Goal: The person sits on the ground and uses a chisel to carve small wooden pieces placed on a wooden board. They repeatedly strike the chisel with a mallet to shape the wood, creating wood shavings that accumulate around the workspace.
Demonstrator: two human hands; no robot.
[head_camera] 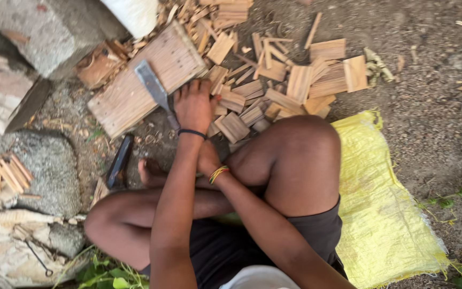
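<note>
Left hand (192, 106) clenches a flat grey-bladed chopper (153, 88); right hand's (208, 159) fingers are hidden.

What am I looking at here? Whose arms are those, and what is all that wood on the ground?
This one picture comes from a camera worn on a person's head, looking down, so the arms and bent legs are that person's own. They sit on the dirt ground, partly on a yellow sack. The left hand, with a black band on its wrist, grips the handle of a broad metal blade that lies across a flat wooden board. The right hand is tucked behind the left arm, so I cannot tell what it holds. Beyond the board lie many small wood pieces. A dark tool lies by the foot, and big stones sit at the left.
</note>
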